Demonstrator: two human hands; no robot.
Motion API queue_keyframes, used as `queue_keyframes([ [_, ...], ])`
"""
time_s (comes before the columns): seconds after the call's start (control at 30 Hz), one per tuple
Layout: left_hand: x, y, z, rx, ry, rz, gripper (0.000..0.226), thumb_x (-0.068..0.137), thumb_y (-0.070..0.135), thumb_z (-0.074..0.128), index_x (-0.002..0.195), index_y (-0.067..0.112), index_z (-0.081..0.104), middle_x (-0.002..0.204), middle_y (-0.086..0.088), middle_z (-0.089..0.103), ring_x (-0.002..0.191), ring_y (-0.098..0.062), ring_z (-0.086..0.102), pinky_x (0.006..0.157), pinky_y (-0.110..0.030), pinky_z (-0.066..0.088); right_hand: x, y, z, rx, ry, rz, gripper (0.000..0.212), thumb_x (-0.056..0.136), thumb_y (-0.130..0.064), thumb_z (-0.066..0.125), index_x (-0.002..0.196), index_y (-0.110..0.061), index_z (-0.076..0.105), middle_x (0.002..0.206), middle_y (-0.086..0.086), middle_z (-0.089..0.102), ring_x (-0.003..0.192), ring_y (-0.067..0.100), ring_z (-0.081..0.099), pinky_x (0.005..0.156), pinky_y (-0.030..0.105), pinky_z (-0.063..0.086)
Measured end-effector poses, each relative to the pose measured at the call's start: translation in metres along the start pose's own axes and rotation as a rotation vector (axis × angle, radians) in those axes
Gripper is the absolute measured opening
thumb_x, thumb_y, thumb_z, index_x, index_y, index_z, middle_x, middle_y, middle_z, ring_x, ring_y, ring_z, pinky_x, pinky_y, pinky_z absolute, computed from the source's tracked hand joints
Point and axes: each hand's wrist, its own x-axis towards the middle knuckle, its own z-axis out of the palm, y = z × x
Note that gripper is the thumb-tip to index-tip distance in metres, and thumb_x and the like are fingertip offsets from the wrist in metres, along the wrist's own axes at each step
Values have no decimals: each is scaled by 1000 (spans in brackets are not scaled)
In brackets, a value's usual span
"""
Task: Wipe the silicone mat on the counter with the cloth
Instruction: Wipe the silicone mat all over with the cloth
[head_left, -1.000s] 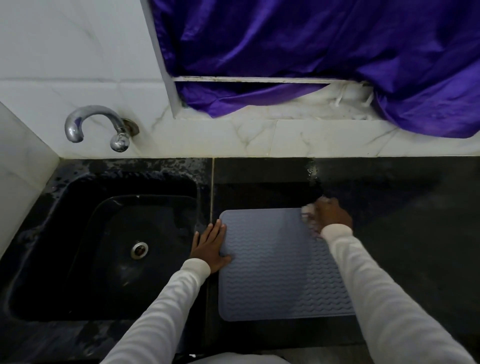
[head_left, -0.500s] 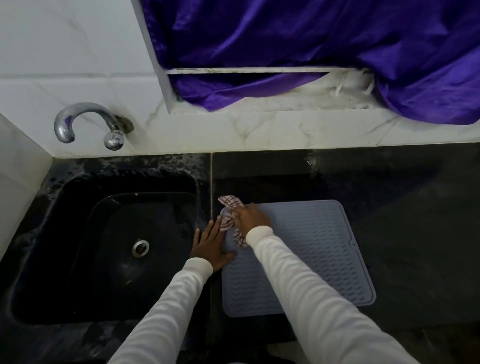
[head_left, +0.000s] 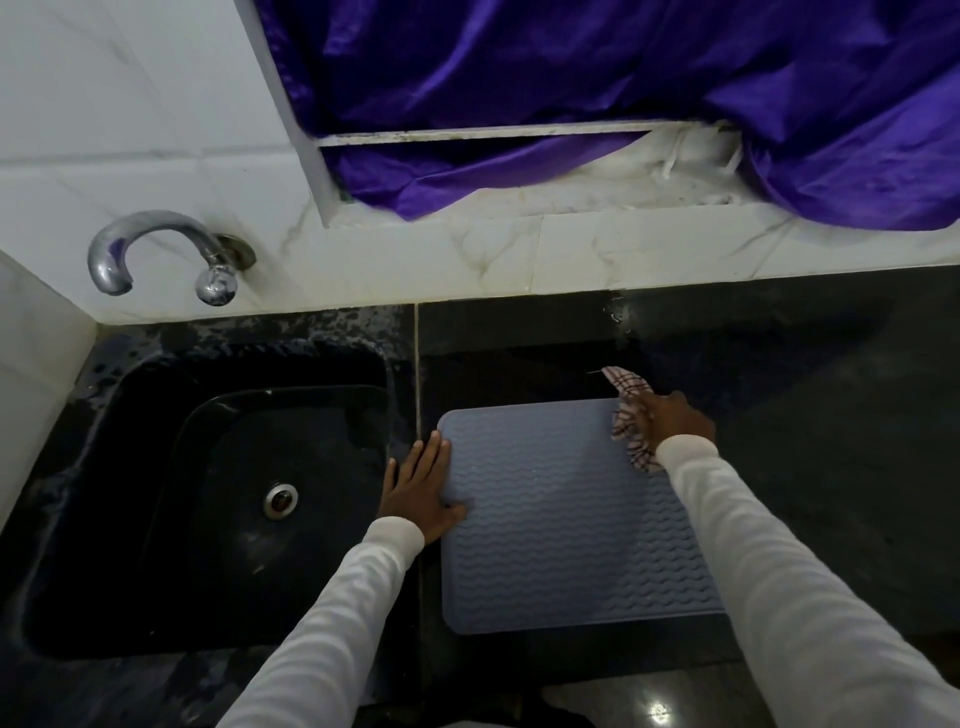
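Observation:
A grey-blue silicone mat (head_left: 561, 519) with a wavy ribbed pattern lies flat on the black counter (head_left: 810, 467), just right of the sink. My left hand (head_left: 421, 491) presses flat on the mat's left edge, fingers straight. My right hand (head_left: 672, 418) grips a bunched checked cloth (head_left: 626, 410) at the mat's far right corner; part of the cloth sticks out past the mat's far edge. My right sleeve covers the mat's right side.
A black sink (head_left: 208, 499) with a metal drain sits to the left, under a chrome tap (head_left: 156, 252) on the white tiled wall. Purple fabric (head_left: 571, 78) hangs over the window ledge behind the counter.
My right hand has swept the cloth from the mat's far left corner across to its far right corner. My left hand has stayed on the left edge.

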Motion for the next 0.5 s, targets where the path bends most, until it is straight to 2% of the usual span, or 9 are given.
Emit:
queue_keyframes([
  [0.1,1,4,2,14,-29,6,101,76,76,34,153,34,-16,160,13,-22,149,-16,-15,120,-51,-6,0,26,-9,38,-65,122,40,94,-48,38,132,-42,47,119,14,49,102,39,59,89,44,47],
  [0.17,1,6,4,2,-30,5,99,81,72,42,153,35,-15,160,13,-22,149,-16,-14,120,-51,-6,0,46,-12,62,-78,205,39,94,-47,38,132,-42,46,120,15,49,104,40,59,88,44,46],
  [0.23,3,5,5,0,-33,0,101,75,77,35,153,35,-15,160,13,-21,149,-16,-14,120,-51,-5,1,52,-18,44,-87,234,38,94,-45,39,131,-41,48,119,15,49,104,40,58,87,44,46],
  [0.3,4,7,4,-2,-41,-3,104,70,79,28,153,34,-15,160,12,-22,149,-17,-14,119,-52,-6,4,46,-25,13,-131,233,37,94,-42,40,130,-38,49,123,14,47,106,39,57,88,43,46],
  [0.33,4,8,4,-2,-47,-4,103,73,78,32,153,34,-15,160,12,-22,149,-17,-14,119,-52,-6,4,39,-29,11,-135,231,36,94,-41,41,128,-36,52,124,13,47,106,39,57,88,43,46],
  [0.4,4,7,5,3,-40,-4,99,82,72,43,153,34,-16,159,12,-23,149,-18,-14,119,-52,-6,-4,18,-35,52,-69,190,31,95,-37,43,122,-31,58,121,14,49,102,40,59,87,41,49],
  [0.5,4,8,6,-8,-30,-10,99,84,69,47,153,34,-15,160,12,-22,149,-17,-15,118,-52,-8,-32,-36,-37,186,72,30,25,94,-31,45,111,-28,63,115,15,52,90,40,62,77,39,49],
])
